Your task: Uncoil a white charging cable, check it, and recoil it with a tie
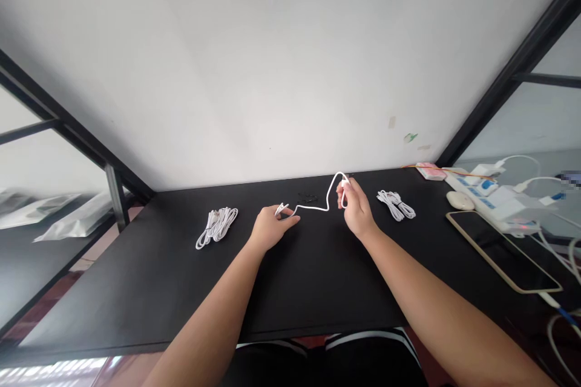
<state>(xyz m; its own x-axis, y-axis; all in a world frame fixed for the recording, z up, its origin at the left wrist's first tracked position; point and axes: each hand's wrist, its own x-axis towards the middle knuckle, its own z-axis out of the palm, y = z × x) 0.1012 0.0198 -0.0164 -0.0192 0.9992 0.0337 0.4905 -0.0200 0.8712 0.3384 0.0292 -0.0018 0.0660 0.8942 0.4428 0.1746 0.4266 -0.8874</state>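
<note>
1. Your left hand [271, 227] holds one end of a thin, flexible white cable [325, 210] in loosely curled fingers; how firmly they pinch, you cannot tell from here.
2. Your right hand [357, 205] is closed on the other part of that cable, which spans the gap between your grips and rises in a bend beside your right fingers.
3. Under both grips spreads a matte black, flat tabletop [313, 278]; its far edge meets a plain pale-grey wall [272, 72] beyond your hands.
4. To the left of your left grip lies a bundled white cable coil [216, 227]; to the right of your right grip lies a second bundled white coil [396, 205].
5. Between your grips, slightly beyond them, sit small, thin black strips [308, 198].
6. Farther right of your right grip are a dark-screened phone with a pale gold edge [502, 252], a rounded white case [460, 201] and a white-and-blue power strip [476, 190] crowded with plugs.
7. Black metal frame bars [86, 139] slant up well left of your grips, with clear plastic packets [75, 221] past them.
</note>
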